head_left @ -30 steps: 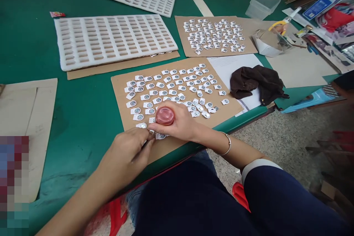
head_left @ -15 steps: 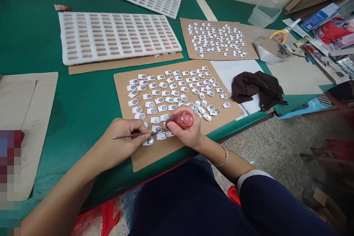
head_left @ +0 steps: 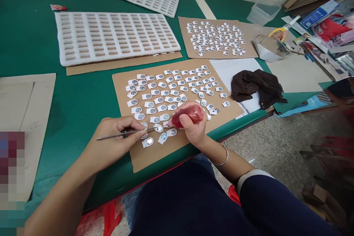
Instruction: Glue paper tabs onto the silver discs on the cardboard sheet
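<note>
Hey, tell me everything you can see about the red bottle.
The red bottle looks like glossy, slightly see-through plastic, with a rounded body narrowing to a slim, paler tip. The right hand is wrapped around it and partly covers it. It is tipped well over, rounded end to the right, above the nearer sheet of cardboard. The tip points left, close to some small white tags; I can't tell whether it touches one, or how full the bottle is.

A small-goods workshop, with a green worktable [head_left: 83,99] holding rows of tagged discs [head_left: 165,107] on cardboard [head_left: 143,160], slotted white trays [head_left: 118,37], scissors [head_left: 277,34] and a plastic tub [head_left: 263,13] above a speckled floor [head_left: 243,140].
</note>
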{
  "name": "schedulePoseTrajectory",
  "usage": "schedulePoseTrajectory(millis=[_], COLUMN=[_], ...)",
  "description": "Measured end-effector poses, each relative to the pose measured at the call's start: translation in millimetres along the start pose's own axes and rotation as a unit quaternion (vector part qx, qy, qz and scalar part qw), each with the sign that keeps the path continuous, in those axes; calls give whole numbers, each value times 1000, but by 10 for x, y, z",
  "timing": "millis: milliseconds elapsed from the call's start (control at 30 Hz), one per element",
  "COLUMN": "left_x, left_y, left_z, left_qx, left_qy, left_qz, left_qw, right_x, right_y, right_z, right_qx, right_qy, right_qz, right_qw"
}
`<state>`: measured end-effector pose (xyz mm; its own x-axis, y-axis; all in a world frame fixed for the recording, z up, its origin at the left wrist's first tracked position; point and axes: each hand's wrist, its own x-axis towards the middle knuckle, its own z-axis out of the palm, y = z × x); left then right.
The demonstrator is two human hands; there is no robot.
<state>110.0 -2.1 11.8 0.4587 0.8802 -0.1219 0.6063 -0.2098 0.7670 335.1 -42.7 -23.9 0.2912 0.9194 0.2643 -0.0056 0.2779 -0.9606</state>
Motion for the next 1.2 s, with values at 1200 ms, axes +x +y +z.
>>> schedulePoseTrajectory(millis=[1200], left_x=[-33], left_y=[89], left_z=[121], left_qx=[33], left_qy=[-1], left_qz=[94], left_qw=[995], right_x=[-35], right_y=[4], right_z=[-24], right_qx=[-57], right_qy=[-28], right_qz=[-17], right_qw=[998])
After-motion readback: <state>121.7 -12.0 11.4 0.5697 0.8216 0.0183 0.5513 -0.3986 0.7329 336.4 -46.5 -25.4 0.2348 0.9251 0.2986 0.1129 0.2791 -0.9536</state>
